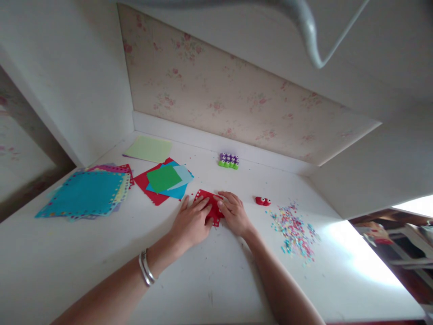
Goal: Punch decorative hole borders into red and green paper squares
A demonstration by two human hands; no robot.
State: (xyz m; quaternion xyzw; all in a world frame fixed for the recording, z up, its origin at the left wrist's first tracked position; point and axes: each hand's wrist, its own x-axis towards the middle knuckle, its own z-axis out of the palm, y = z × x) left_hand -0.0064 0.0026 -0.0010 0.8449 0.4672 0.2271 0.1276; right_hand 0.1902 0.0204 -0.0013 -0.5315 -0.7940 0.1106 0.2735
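A small red sheet of paper (214, 211) with punched holes along its edges lies on the white table before me. My left hand (192, 222) rests on its left side, fingers stretched out over the sheet. On its right side lies my right hand (234, 214), fingers extended and partly bent on the paper. Both hands cover parts of the sheet. Two small red pieces with googly eyes (263, 201) sit to the right of my right hand.
Punched coloured sheets (84, 193) lie piled at the left. Nearer are red, blue and green papers (164, 178); pale green sheets (149, 149) lie behind. Purple and green eyed pieces (229, 161) stand near the back wall. Paper confetti (295, 232) is scattered at the right.
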